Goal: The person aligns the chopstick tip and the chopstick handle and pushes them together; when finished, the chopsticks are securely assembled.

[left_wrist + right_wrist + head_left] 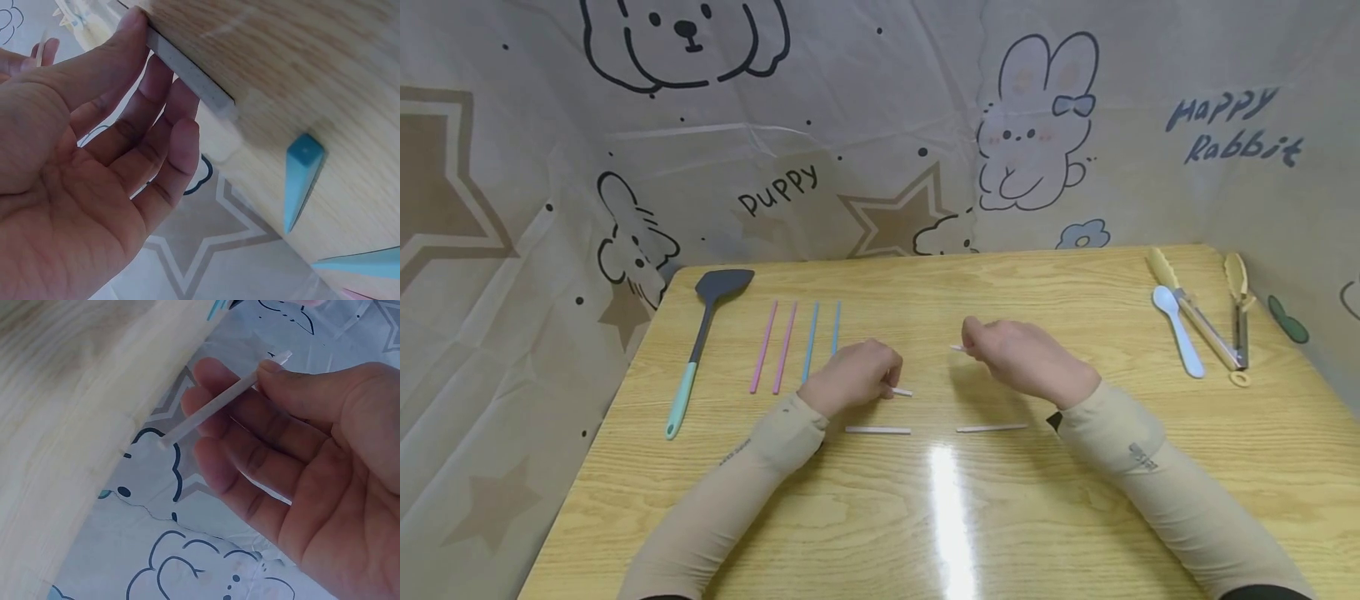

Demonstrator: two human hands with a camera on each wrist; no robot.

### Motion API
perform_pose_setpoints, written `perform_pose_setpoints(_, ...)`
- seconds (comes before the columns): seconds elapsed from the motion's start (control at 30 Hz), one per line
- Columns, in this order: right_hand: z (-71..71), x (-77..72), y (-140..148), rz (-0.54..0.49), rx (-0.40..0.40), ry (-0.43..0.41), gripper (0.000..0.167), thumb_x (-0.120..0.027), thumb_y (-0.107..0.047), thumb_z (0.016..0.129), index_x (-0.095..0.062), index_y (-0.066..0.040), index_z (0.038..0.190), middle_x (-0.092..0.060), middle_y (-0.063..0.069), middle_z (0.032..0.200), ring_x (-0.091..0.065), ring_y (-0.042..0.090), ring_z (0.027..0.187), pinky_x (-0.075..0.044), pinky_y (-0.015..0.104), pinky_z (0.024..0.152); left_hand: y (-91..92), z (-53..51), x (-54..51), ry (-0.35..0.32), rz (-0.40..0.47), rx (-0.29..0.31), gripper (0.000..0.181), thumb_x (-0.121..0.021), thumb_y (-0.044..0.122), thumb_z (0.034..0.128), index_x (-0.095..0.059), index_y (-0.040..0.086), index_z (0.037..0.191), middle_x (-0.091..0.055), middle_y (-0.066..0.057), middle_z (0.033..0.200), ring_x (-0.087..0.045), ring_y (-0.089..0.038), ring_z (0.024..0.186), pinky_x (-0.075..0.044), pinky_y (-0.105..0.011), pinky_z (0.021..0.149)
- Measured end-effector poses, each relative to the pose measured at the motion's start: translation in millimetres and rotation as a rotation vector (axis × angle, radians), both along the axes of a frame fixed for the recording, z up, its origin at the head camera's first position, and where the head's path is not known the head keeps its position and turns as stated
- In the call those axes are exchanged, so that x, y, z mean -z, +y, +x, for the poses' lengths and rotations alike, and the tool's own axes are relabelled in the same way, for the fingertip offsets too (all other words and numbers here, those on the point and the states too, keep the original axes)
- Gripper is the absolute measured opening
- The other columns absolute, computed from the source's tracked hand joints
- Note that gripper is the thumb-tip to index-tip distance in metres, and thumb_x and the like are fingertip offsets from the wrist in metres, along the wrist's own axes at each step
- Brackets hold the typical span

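My left hand [857,371] pinches a thin white stick [190,76] between thumb and fingers, low over the wooden table. Across from it, my right hand [1018,354] holds a second white stick [209,411] above the tabletop; its thumb presses near one end, and the stick slants across the fingers. Nearer the front, two more white sticks lie sideways, one on the left [877,430] and one on the right [991,428]. Beside my left hand are two pink sticks [763,347] and two blue sticks [810,343], the blue ones partly hidden by that hand.
A spatula [691,383] with a dark head and turquoise handle lies at the table's left. On the right are a light blue spoon [1180,333] and spread tongs [1210,328] with yellow tips. Printed fabric [880,125] hangs behind the wooden table [1037,517].
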State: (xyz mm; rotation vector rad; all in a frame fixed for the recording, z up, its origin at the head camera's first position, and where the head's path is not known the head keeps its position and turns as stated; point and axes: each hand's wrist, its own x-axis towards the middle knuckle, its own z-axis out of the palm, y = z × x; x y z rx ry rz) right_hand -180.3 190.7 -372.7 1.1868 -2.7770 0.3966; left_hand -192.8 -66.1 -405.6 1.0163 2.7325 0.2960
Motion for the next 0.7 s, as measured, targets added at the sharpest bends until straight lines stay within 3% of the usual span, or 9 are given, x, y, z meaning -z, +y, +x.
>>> perform_pose_setpoints(0.27,-1.0,-4.3,1,-0.023,-0.019,0.019,0.014,-0.061,-0.004,0.097,-0.048,-0.008,0.092,-0.043,-0.006,0.063,-0.034,0.007,0.051,-0.036,0.024,0.043,0.9,2.0,-2.7,0.000,-0.037,0.002,0.016,-0.079,0.011,0.0856,-0.065,0.016,0.079,-0.061,0.006,0.082,-0.057,-0.011,0.080,-0.050,-0.028,0.069)
perform_pose_setpoints(0.43,-0.4,-8.2,1,-0.021,-0.013,0.006,0.014,-0.061,-0.004,0.097,-0.047,-0.009,0.094,-0.043,-0.006,0.064,-0.035,0.008,0.051,-0.037,0.025,0.044,-3.7,0.1,-5.5,-0.004,0.012,-0.004,0.014,-0.075,0.008,0.0879,-0.064,0.015,0.082,-0.060,0.006,0.080,-0.055,-0.013,0.076,-0.048,-0.029,0.067)
perform_pose_setpoints(0.7,-3.9,-16.1,1,-0.075,-0.013,0.055,0.012,-0.064,-0.005,0.095,-0.053,-0.009,0.095,-0.047,-0.007,0.065,-0.039,0.008,0.052,-0.040,0.027,0.046,-11.8,-4.6,-30.5,0.053,0.089,-0.007,0.007,-0.072,0.012,0.0920,-0.065,0.012,0.091,-0.064,0.003,0.081,-0.056,-0.012,0.071,-0.049,-0.027,0.064)
